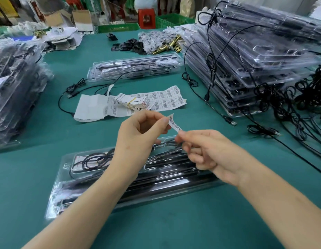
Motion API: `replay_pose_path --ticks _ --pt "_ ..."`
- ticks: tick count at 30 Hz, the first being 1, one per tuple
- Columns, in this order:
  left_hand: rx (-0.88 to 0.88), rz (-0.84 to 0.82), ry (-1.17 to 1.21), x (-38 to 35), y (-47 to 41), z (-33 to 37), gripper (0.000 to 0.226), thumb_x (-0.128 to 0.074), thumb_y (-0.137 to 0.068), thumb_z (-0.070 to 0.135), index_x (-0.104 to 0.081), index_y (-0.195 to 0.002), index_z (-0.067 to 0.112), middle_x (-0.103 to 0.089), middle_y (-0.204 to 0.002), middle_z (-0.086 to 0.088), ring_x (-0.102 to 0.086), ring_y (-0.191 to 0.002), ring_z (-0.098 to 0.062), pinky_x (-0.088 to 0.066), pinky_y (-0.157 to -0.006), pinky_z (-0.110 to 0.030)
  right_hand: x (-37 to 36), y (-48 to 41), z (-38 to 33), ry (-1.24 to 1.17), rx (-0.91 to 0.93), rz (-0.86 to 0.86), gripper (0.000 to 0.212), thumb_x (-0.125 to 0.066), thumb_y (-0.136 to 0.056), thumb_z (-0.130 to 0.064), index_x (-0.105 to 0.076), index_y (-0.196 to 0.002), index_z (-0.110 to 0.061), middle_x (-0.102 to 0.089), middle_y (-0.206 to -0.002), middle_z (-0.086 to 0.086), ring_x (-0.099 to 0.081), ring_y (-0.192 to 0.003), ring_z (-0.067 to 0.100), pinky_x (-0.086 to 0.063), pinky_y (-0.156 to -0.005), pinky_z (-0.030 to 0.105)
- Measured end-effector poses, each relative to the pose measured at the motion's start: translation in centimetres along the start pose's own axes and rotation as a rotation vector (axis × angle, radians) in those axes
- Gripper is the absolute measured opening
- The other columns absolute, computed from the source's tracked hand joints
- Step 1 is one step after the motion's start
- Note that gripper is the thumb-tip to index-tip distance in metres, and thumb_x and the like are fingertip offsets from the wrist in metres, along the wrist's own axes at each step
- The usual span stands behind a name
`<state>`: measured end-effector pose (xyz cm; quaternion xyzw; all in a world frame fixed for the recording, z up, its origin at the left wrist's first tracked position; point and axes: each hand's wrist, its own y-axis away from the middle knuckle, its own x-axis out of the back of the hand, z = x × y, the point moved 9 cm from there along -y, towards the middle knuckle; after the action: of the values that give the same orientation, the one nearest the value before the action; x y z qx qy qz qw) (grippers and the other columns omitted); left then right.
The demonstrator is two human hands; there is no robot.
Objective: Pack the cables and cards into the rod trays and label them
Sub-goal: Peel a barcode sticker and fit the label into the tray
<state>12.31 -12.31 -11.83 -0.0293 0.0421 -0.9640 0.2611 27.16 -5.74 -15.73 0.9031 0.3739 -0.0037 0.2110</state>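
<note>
A small white barcode label point(173, 123) hangs in the air between my hands. My left hand point(138, 137) pinches its upper end and my right hand point(208, 151) pinches its lower end. Below them lies a clear rod tray point(80, 187) with black rods, a coiled black cable point(95, 160) and a card in its upper left pocket. A sheet of barcode labels point(165, 99) lies farther back, with a banded stack of cards point(132, 102) on it. A second rod tray point(134, 68) sits behind that.
A tall stack of clear trays point(255, 56) fills the right, with loose black cables point(291, 112) trailing beside it. Another tray stack point(14, 94) stands at the left. Brass parts point(168, 44) and green crates point(118, 27) are at the back of the green table point(174, 221).
</note>
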Motion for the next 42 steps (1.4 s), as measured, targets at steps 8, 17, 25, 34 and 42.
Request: replay_pose_path --ticks 8,17,25,34,42 --pt "-0.158 0.039 -0.339 0.8 -0.3 0.9 0.006 -0.074 -0.091 0.027 -0.07 -0.088 0.031 -0.075 -0.088 0.015 -0.07 -0.088 -0.006 -0.059 -0.073 -0.037 3.5 -0.3 -2.7 0.294 0.172 0.233 0.024 -0.064 -0.097 -0.022 -0.075 -0.075 -0.018 -0.047 -0.062 -0.001 -0.033 -0.041 0.009 -0.024 -0.037 0.016" --pt "-0.253 -0.199 -0.815 -1.2 -0.4 0.0 0.038 -0.075 -0.089 0.04 -0.07 -0.126 0.033 -0.068 -0.117 0.019 -0.06 -0.107 -0.001 -0.048 -0.096 -0.029 4.5 -1.7 -2.5 0.745 0.021 0.181 0.016 -0.066 -0.085 -0.028 -0.076 -0.074 -0.024 -0.041 -0.064 0.005 -0.032 -0.048 0.019 -0.028 -0.048 0.026" --pt "-0.254 -0.234 -0.864 -2.0 -0.1 -0.6 0.038 -0.073 -0.09 0.043 -0.07 -0.127 0.033 -0.066 -0.122 0.019 -0.059 -0.116 -0.006 -0.048 -0.1 -0.034 4.8 -1.7 -1.8 0.687 -0.026 0.159 0.02 -0.066 -0.088 -0.019 -0.073 -0.07 -0.013 -0.036 -0.065 0.006 -0.027 -0.043 0.016 -0.025 -0.037 0.019" --pt "-0.378 -0.261 -1.011 -2.9 0.5 0.1 0.029 -0.069 -0.095 0.04 -0.073 -0.123 0.031 -0.068 -0.119 0.015 -0.058 -0.114 -0.012 -0.046 -0.092 -0.035 4.6 -1.9 -1.8 0.758 -0.013 0.16 0.021 -0.066 -0.087 -0.023 -0.074 -0.068 -0.021 -0.033 -0.057 0.002 -0.028 -0.044 0.017 -0.026 -0.047 0.025" --pt "-0.386 -0.254 -1.041 -2.8 0.4 0.2 0.03 -0.066 -0.095 0.045 -0.073 -0.121 0.031 -0.068 -0.119 0.016 -0.059 -0.113 -0.012 -0.047 -0.091 -0.035 4.8 -2.0 -1.7 0.761 -0.008 0.176 0.018 -0.064 -0.086 -0.024 -0.072 -0.07 -0.02 -0.035 -0.056 0.0 -0.029 -0.045 0.017 -0.026 -0.049 0.026"
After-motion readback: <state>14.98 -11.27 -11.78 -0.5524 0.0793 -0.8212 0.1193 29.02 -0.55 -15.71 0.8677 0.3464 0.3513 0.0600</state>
